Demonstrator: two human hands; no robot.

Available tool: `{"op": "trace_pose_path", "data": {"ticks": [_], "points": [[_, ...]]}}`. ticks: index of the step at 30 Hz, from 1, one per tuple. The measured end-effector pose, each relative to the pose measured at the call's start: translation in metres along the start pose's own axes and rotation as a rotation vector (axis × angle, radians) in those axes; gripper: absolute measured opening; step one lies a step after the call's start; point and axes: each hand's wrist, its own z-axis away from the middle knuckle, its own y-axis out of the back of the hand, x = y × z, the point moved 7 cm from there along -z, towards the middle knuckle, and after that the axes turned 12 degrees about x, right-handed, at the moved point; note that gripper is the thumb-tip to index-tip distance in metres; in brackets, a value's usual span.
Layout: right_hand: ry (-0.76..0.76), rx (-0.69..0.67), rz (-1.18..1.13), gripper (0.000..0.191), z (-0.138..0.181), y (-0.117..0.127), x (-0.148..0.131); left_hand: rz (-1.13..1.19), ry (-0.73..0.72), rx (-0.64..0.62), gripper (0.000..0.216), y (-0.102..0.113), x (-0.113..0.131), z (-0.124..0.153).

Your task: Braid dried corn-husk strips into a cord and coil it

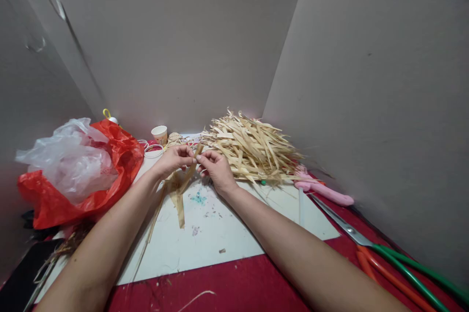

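Both my hands meet over the far middle of a white board (234, 234). My left hand (176, 158) and my right hand (216, 167) are closed in pinches on the same bundle of tan straw strips (179, 189), whose loose ends hang down toward me onto the board. A big heap of the same dry strips (252, 148) lies just right of my right hand.
A red plastic bag (120, 165) with a clear bag (69, 160) in it sits at left. A paper cup (160, 134) and white rings (154, 150) stand behind my hands. Scissors (370, 243) with green and orange handles and a pink tool (326, 192) lie at right on red cloth (234, 287). Grey panels enclose the space.
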Motion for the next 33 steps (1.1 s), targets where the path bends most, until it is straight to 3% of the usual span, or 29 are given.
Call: {"op": "trace_pose_path", "data": {"ticks": [5,10,24,33], "points": [[-0.005,0.013,0.033,0.026,-0.002,0.000,0.001,-0.033,0.008,-0.044,0.030,-0.007,0.001,0.002],[0.017,0.015,0.058,0.019,-0.003,0.000,-0.001,-0.011,0.006,0.026,0.031,0.000,0.004,0.001],[0.001,0.067,-0.007,0.027,-0.009,0.006,0.004,0.027,0.001,0.123,0.027,0.006,0.008,0.001],[-0.021,0.018,-0.004,0.027,-0.004,0.001,0.003,0.010,-0.005,0.073,0.029,-0.001,0.009,0.004]]}}
